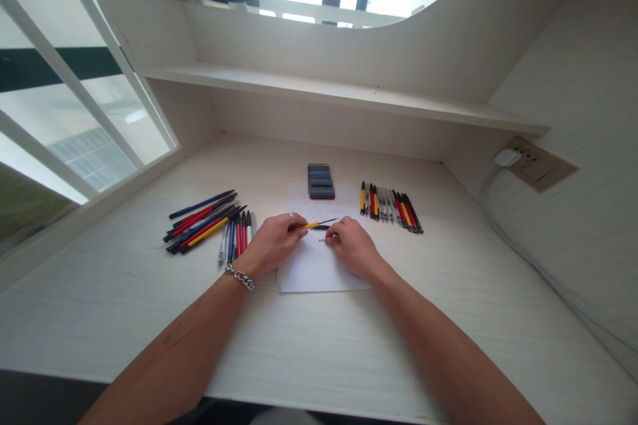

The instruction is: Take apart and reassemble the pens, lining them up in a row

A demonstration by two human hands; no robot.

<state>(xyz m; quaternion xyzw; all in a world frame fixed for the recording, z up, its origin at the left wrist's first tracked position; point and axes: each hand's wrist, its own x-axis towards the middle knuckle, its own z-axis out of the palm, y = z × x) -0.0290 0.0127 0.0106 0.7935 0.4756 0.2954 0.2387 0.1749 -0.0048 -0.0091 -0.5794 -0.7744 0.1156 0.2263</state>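
Note:
My left hand (pixel 275 240) is closed on a yellow pen (pixel 314 224) whose thin dark tip points right, just above a white sheet of paper (pixel 314 269). Close beside it, my right hand (pixel 351 242) is curled over the sheet with its fingertips pinched together near the pen's tip and a small dark piece; what they hold is too small to make out. A metal bracelet circles my left wrist. Both forearms reach in from the desk's near edge.
A loose pile of blue, red, yellow and black pens (pixel 204 220) lies left of the paper. A neat row of pens (pixel 391 206) lies to the right. A dark blurred block (pixel 320 181) sits behind the sheet. A wall socket with plug (pixel 508 158) and cable is at right.

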